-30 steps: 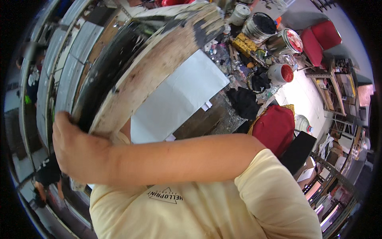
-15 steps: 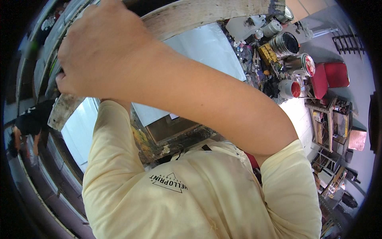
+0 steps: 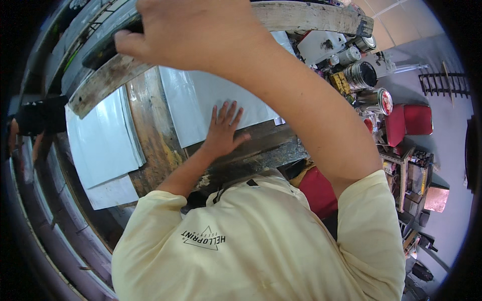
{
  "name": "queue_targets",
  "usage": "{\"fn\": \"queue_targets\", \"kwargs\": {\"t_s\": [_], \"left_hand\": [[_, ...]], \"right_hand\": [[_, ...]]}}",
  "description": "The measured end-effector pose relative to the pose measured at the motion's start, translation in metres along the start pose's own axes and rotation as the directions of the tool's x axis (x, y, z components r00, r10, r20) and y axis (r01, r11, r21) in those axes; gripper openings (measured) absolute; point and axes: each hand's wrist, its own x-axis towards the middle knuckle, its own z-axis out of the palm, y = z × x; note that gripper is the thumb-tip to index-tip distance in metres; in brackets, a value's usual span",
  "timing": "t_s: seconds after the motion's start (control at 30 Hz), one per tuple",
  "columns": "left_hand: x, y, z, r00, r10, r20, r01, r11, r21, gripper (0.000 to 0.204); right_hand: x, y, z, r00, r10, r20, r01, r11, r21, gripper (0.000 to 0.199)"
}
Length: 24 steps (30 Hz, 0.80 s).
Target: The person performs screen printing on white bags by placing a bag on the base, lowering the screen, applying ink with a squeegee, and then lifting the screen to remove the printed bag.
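Note:
My left hand (image 3: 223, 130) lies with fingers spread on the near edge of a white sheet (image 3: 188, 103), which covers a paint-stained wooden board (image 3: 150, 113). Above it, my right hand (image 3: 196, 35) reaches across to the far side and is closed at the bar of a raised wooden frame (image 3: 311, 17). Its thumb shows beside a dark bar (image 3: 113, 45); the other fingers are mostly cut off by the picture's upper edge. My right forearm hides part of the sheet and frame.
White sheets (image 3: 103, 145) are stacked at the left, near long slatted rails (image 3: 65, 200). A person in black (image 3: 42, 115) is at the far left. Paint cans (image 3: 360, 75) crowd the right, by a red chair (image 3: 416, 119) and a shelf (image 3: 409, 175).
My right hand has moved right, and the frame has shifted with it. My left hand, hidden before behind my right arm, now shows flat on the white sheet.

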Motion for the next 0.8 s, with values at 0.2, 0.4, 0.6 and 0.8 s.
{"fn": "queue_targets", "kwargs": {"t_s": [0.2, 0.4, 0.6, 0.8], "left_hand": [[-0.005, 0.048, 0.021, 0.999, -0.019, -0.036, 0.018, 0.999, -0.031, 0.121], [-0.005, 0.049, 0.034, 0.998, -0.003, -0.063, 0.000, 0.999, -0.049, 0.124], [-0.013, 0.052, 0.021, 0.991, -0.085, -0.100, 0.084, 0.996, -0.009, 0.123], [-0.043, 0.035, -0.190, 0.730, -0.584, -0.356, -0.347, 0.133, -0.928, 0.126]], "right_hand": [[0.001, -0.005, 0.007, 0.999, -0.043, -0.021, 0.041, 0.995, -0.090, 0.046], [0.001, -0.004, 0.008, 1.000, 0.004, 0.015, -0.002, 0.987, -0.162, 0.050], [0.000, 0.009, 0.042, 0.978, -0.166, -0.124, 0.110, 0.923, -0.369, 0.042], [-0.030, 0.005, 0.049, 0.994, -0.077, -0.073, 0.046, 0.933, -0.356, 0.070]]}}
